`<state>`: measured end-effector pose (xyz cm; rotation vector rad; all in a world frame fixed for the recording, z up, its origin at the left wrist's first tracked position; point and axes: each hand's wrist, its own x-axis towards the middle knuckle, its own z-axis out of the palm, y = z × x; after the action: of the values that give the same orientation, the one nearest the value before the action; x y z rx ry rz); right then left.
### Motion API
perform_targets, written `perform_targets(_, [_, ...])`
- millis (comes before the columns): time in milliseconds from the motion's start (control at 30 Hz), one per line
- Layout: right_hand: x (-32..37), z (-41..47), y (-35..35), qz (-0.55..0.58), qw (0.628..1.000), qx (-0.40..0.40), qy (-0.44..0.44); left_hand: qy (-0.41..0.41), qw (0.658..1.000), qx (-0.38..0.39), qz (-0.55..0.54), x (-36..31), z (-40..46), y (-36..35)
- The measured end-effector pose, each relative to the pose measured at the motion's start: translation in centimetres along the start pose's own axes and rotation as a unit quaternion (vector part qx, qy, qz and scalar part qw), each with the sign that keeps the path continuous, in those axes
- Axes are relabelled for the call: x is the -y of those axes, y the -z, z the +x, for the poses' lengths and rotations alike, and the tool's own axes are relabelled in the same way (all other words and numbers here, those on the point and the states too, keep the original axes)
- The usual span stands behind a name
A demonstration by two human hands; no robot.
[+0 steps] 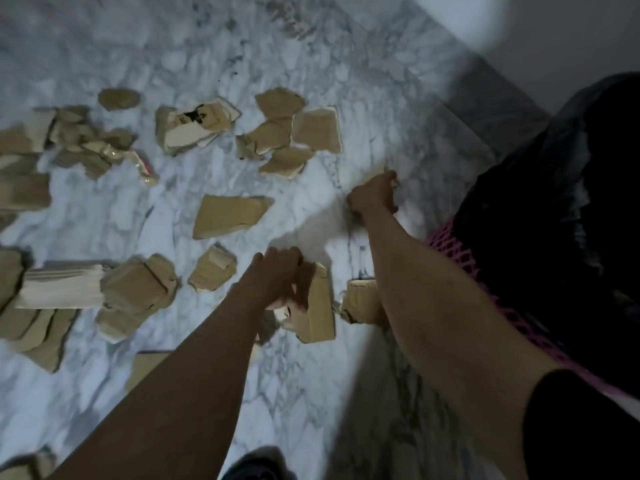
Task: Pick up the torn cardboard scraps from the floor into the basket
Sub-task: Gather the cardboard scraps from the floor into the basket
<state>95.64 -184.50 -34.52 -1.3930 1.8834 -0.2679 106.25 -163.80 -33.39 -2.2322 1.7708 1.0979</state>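
We seem to be in a home, in a dim room corner. A white, grey-veined marble floor (311, 81) runs to a plain wall (571, 36) beyond the right hand (374, 195), and a pink mesh basket (446, 237) stands beside that hand.

Both bare arms reach down, left hand (280, 271) and right hand (374, 195) with fingers curled.

White-grey marble floor (311, 57), wall (571, 36)
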Motion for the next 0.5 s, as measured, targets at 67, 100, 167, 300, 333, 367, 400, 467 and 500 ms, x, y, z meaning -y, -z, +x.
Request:
perform_targets(67, [-0.3,-1.1,1.0,-0.007,0.995,0.092,0.031,0.052,0.991,0.047,-0.115,1.0,-0.8,0.6])
perform_targets(100, [-0.4,-2.4,1.8,-0.044,0.986,0.146,0.063,0.079,0.983,0.063,-0.151,1.6,-1.7,1.1])
perform_targets(167, [-1.0,-4.9,3.3,-0.137,0.957,0.225,0.120,0.127,0.973,0.067,-0.183,2.9,-3.6,1.8])
perform_targets(300, [-2.9,-9.4,6.5,-0.300,0.879,0.355,0.110,0.186,0.972,0.052,-0.132,4.2,-7.7,2.4])
perform_targets(333, [-3.6,-10.1,6.8,-0.301,0.868,0.382,0.098,0.183,0.977,0.062,-0.088,4.1,-8.4,2.1])
perform_targets(367, [-4.3,-10.8,6.8,-0.297,0.862,0.400,0.095,0.178,0.980,0.061,-0.056,4.1,-8.9,1.5])
perform_targets(400, [-5.0,-11.4,6.5,-0.292,0.857,0.414,0.101,0.179,0.982,0.049,-0.041,3.8,-9.4,0.9])
perform_targets(467, [-6.6,-12.7,5.6,-0.305,0.839,0.425,0.151,0.195,0.980,0.010,-0.047,3.5,-9.9,-0.9])
perform_targets(500, [-7.3,-13.2,4.8,-0.322,0.826,0.420,0.195,0.201,0.978,-0.003,-0.058,3.4,-10.0,-1.7])
